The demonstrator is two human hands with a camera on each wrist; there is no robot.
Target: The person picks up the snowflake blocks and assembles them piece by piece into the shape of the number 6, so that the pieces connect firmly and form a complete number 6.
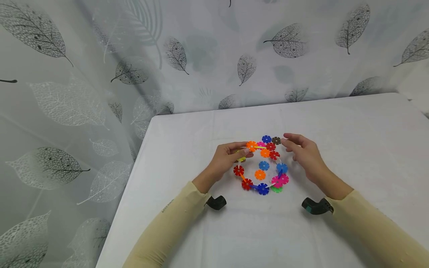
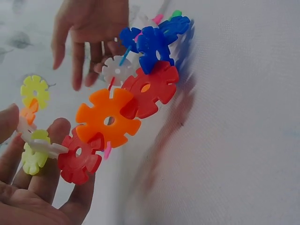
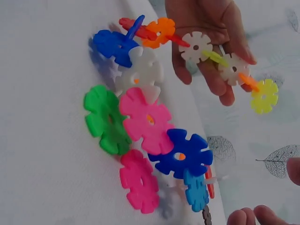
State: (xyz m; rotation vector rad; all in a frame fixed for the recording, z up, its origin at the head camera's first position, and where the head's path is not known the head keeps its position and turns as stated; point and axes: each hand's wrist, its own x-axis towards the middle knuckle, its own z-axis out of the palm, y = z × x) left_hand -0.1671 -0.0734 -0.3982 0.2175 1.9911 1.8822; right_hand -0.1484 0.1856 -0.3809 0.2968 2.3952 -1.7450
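A ring of notched plastic discs, linked edge to edge in many colours, stands over the white table. My left hand holds its left side, thumb in front and fingers behind. In the left wrist view, yellow disc and red disc lie against those fingers. My right hand is at the far right of the ring, its fingertips close to a brown disc. Its thumb and fingers are spread apart at the edge of the right wrist view. Pink disc and green disc are on the near right side.
The white tablecloth extends around the ring. Behind the table and at its left hangs a leaf-patterned curtain. Black wrist devices stick out under both sleeves.
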